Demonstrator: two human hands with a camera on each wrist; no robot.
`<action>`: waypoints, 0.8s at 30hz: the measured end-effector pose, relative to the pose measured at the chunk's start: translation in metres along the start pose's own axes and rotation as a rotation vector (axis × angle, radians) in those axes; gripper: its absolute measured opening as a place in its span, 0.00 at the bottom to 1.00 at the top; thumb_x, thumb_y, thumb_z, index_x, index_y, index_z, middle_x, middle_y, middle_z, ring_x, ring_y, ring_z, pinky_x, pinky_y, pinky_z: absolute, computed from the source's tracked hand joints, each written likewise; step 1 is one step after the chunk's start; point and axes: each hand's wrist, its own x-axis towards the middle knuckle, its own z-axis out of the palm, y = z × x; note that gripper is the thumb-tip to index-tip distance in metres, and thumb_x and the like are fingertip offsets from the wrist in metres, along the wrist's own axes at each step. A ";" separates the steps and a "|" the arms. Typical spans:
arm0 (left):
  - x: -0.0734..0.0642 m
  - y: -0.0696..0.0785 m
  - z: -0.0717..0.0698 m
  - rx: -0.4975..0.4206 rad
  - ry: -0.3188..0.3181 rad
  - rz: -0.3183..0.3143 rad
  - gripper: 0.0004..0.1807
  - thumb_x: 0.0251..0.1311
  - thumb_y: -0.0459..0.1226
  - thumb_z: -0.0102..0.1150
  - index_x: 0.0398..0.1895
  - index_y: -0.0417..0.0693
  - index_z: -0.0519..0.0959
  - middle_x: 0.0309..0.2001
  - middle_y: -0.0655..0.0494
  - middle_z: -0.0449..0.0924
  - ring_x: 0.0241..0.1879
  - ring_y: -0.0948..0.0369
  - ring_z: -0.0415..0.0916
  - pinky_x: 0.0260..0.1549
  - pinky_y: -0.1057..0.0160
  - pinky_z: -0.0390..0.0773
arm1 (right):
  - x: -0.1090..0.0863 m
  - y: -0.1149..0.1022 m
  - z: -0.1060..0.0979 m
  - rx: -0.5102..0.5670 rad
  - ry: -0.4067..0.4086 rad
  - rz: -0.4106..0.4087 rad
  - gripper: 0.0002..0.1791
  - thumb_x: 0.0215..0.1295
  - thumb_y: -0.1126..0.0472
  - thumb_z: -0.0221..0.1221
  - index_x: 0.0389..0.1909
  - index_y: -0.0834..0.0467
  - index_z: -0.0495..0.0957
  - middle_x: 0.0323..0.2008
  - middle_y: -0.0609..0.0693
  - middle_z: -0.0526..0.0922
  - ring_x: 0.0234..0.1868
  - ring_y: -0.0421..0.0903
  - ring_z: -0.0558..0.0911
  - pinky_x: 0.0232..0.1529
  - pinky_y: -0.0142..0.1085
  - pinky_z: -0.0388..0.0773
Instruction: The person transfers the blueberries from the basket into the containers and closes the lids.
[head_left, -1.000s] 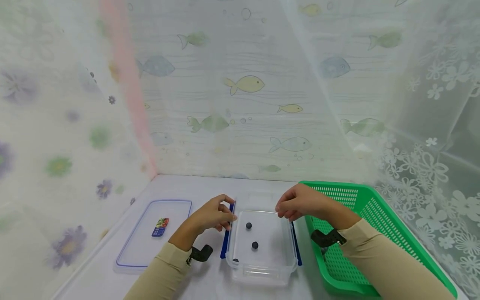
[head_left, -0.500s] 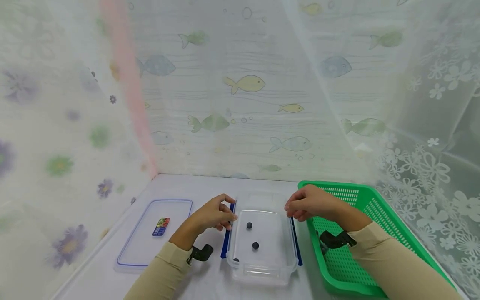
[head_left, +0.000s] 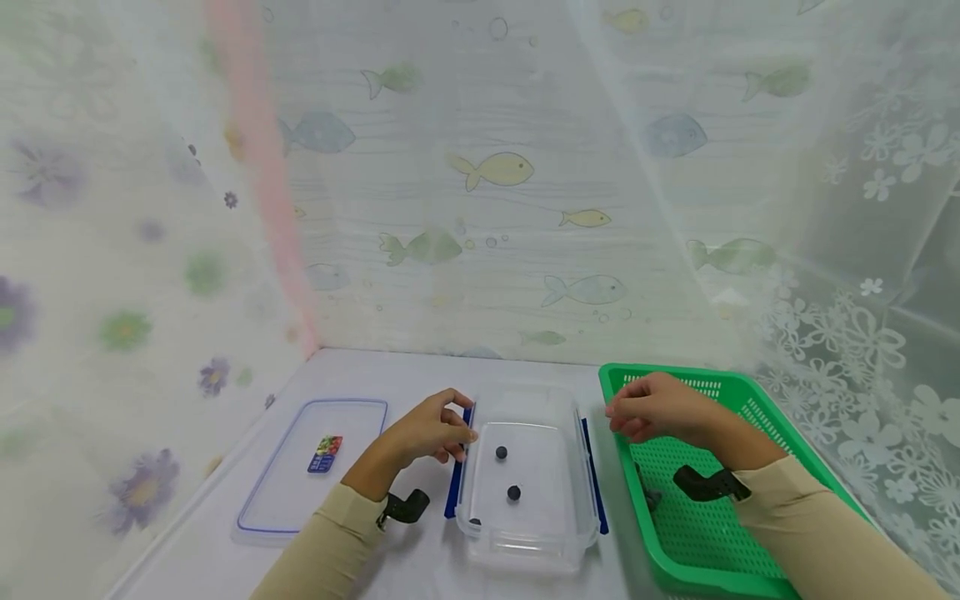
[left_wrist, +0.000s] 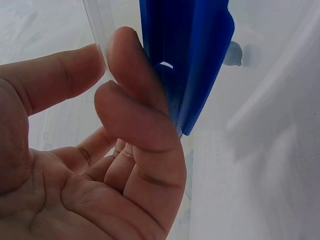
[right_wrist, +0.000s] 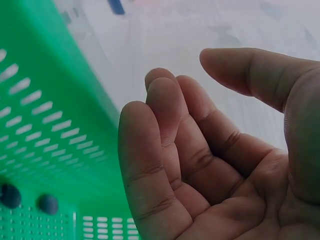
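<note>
A clear plastic food container (head_left: 528,546) with blue side latches stands on the table. Dark round blueberries (head_left: 513,493) lie inside it. At its left side, my left hand (head_left: 427,429) pinches the wall between thumb and fingers. The left wrist view has the fingers bent beside the blue latch (left_wrist: 187,55), the thumb across the clear wall. My right hand (head_left: 656,408) hovers over the left rim of the green basket (head_left: 712,533), fingers loosely bent and thumb apart, with nothing between them. More blueberries (right_wrist: 48,204) sit in the basket, in the right wrist view.
A clear lid (head_left: 281,492) with a blue rim lies flat on the table left of the container, bearing a small printed label (head_left: 325,454). Behind the table hangs a translucent curtain (head_left: 480,250) with fish prints.
My right hand has moved right, from over the container's right edge to over the basket's rim. The left hand has kept its hold on the container.
</note>
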 end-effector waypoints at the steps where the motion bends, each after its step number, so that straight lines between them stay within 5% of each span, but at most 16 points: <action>1: 0.000 0.000 0.000 -0.001 -0.002 0.001 0.31 0.64 0.37 0.69 0.68 0.43 0.68 0.40 0.47 0.82 0.26 0.56 0.85 0.24 0.62 0.80 | -0.001 0.003 -0.002 0.005 -0.004 -0.004 0.15 0.73 0.57 0.62 0.48 0.67 0.82 0.45 0.59 0.86 0.39 0.48 0.82 0.47 0.45 0.85; 14: 0.000 -0.002 0.000 -0.006 -0.005 0.004 0.30 0.65 0.36 0.68 0.68 0.43 0.68 0.41 0.47 0.82 0.26 0.57 0.84 0.24 0.62 0.81 | -0.004 0.028 -0.012 -0.028 0.066 0.054 0.15 0.74 0.57 0.60 0.41 0.67 0.82 0.42 0.60 0.85 0.30 0.44 0.79 0.41 0.46 0.84; 24: 0.001 -0.002 0.000 -0.001 -0.008 0.011 0.31 0.64 0.37 0.69 0.67 0.43 0.68 0.40 0.47 0.82 0.26 0.57 0.85 0.24 0.62 0.81 | 0.000 0.046 -0.014 -0.100 0.089 0.102 0.15 0.73 0.57 0.60 0.45 0.67 0.84 0.41 0.59 0.86 0.37 0.50 0.87 0.41 0.47 0.87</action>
